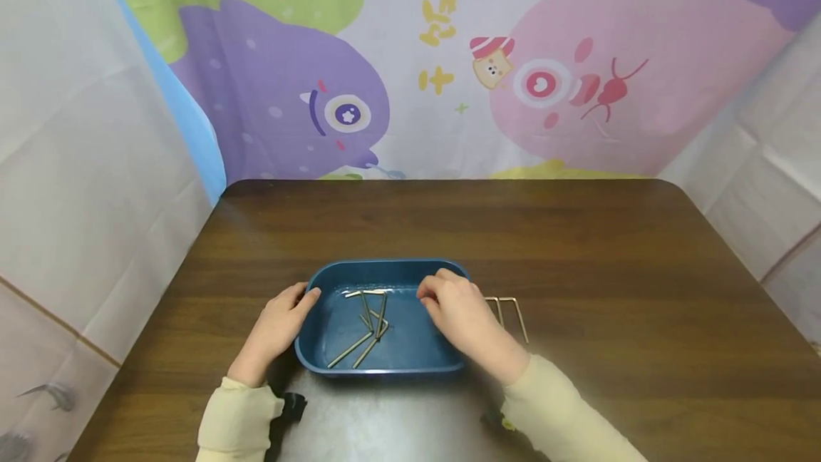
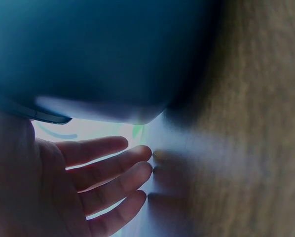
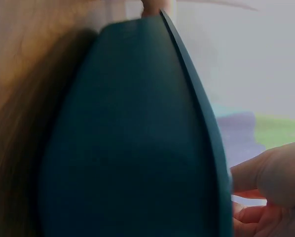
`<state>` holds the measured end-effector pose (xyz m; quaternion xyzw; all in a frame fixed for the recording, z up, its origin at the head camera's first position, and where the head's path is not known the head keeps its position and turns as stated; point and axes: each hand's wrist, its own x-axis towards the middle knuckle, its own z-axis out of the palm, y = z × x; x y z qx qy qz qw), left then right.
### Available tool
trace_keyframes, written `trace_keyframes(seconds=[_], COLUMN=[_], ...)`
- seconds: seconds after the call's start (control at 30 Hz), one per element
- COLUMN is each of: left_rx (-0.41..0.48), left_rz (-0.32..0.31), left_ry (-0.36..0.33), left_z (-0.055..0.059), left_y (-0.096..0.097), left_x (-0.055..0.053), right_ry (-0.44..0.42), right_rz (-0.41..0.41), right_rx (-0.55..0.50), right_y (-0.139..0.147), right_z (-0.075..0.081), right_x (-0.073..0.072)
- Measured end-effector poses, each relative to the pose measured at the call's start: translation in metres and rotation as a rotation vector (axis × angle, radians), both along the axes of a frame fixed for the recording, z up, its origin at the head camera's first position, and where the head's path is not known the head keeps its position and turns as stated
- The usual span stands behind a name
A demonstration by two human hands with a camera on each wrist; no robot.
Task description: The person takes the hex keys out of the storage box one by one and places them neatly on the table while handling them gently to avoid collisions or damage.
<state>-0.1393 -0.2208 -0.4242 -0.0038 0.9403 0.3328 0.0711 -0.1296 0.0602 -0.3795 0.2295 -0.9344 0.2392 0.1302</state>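
A blue tray (image 1: 385, 260) stands on the table with several L-shaped metal rods (image 1: 350, 350), like hex keys, lying loosely inside. My left hand (image 1: 276, 326) is at its left end, thumb at the rim. In the left wrist view the four fingers of that hand (image 2: 108, 182) extend outside the tray wall, tips close to the tabletop. Over the tray's right end is my right hand (image 1: 462, 309), fingers bent, thumb toward the middle. The right wrist view has the tray's rim hiding part of this hand (image 3: 276, 192), and I cannot tell whether it holds anything.
More L-shaped rods (image 1: 521, 319) lie on the wooden table (image 1: 609, 255) just right of the tray, partly behind the right forearm. A printed cartoon cloth (image 1: 436, 127) hangs along the table's far edge, with pale cloths at both sides.
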Motion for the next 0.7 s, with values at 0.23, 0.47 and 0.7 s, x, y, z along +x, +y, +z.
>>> trace_keyframes(seconds=[0.23,0.47,0.7], left_rx=[0.006,0.014,0.009], left_rz=[-0.002,0.002,0.0], left_ry=[0.007,0.004,0.019], left_z=[-0.001,-0.002,-0.002], left_y=[-0.001,0.0,-0.001], left_x=[-0.001,-0.001,-0.002], right_ry=[0.009,0.029,0.014], right_rz=[0.114,0.144,0.151], right_rx=[0.143,0.344,0.424], right_y=[-0.032,-0.049,-0.059], right_z=[-0.006,-0.017,-0.021], right_x=[0.001,0.0,-0.002])
